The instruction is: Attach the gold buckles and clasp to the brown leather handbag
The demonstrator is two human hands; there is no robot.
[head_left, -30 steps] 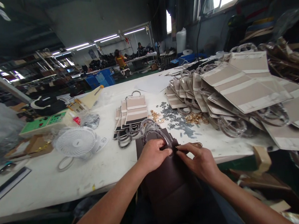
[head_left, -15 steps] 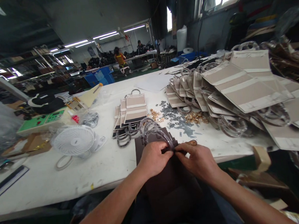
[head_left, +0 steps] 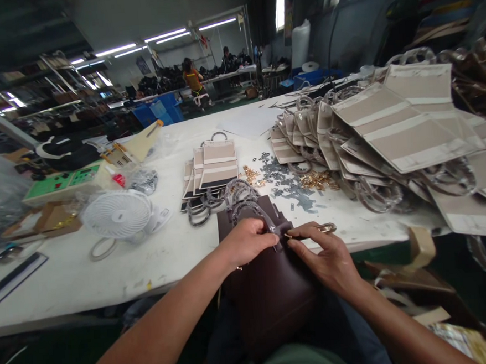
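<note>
A dark brown leather bag panel (head_left: 271, 291) lies over the table's front edge and down onto my lap. My left hand (head_left: 247, 241) is closed on its top edge, beside the plastic-wrapped handle (head_left: 244, 201) that curls up behind it. My right hand (head_left: 325, 256) pinches a small tab at the same edge, fingers pressed together. A gold metal buckle (head_left: 325, 229) lies on the table just beyond my right fingers.
A white table (head_left: 107, 269) holds a small stack of beige panels (head_left: 215, 170), a large heap of beige panels (head_left: 390, 138) at right, loose gold and grey fittings (head_left: 288, 184), a white fan (head_left: 118, 214) and a green box (head_left: 66, 183). People work at far tables.
The view has tilted down a little. My hands stay on the panel's top edge, and my right fingers have shifted slightly right, uncovering the gold buckle.
</note>
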